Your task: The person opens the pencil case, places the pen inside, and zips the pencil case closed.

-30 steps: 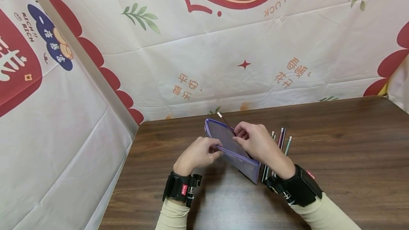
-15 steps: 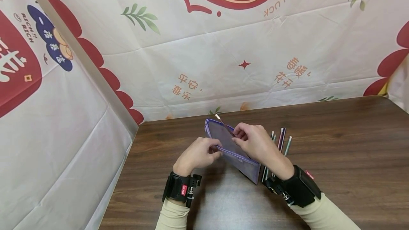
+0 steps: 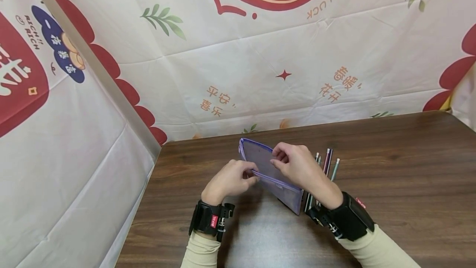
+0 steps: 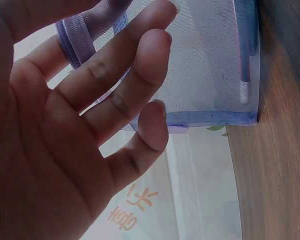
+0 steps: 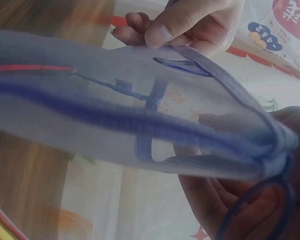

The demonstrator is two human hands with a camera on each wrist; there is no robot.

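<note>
My left hand (image 3: 232, 179) pinches the near rim of an unzipped purple mesh pencil case (image 3: 282, 192), which is tilted with its mouth upward. In the right wrist view the left thumb (image 5: 165, 32) lies over that rim. My right hand (image 3: 297, 164) is at the far side of the mouth, its fingers loosely bent with a gap between thumb and forefinger and no pencil there. Through the mesh in the left wrist view shows a pencil (image 4: 244, 75) with a silver ferrule, lying along one side of the case. A red pencil (image 5: 30, 67) shows through the mesh in the right wrist view.
Several loose pencils (image 3: 328, 160) lie on the brown wood-grain table (image 3: 394, 177) just right of the case, partly behind the right forearm. A printed white cloth (image 3: 260, 53) hangs along the table's far edge, and another (image 3: 74, 156) covers the left side.
The dark pencil with a white eraser end, held in my right fingers before, has left them and dropped into the case. Both hands have stayed nearly in place.
</note>
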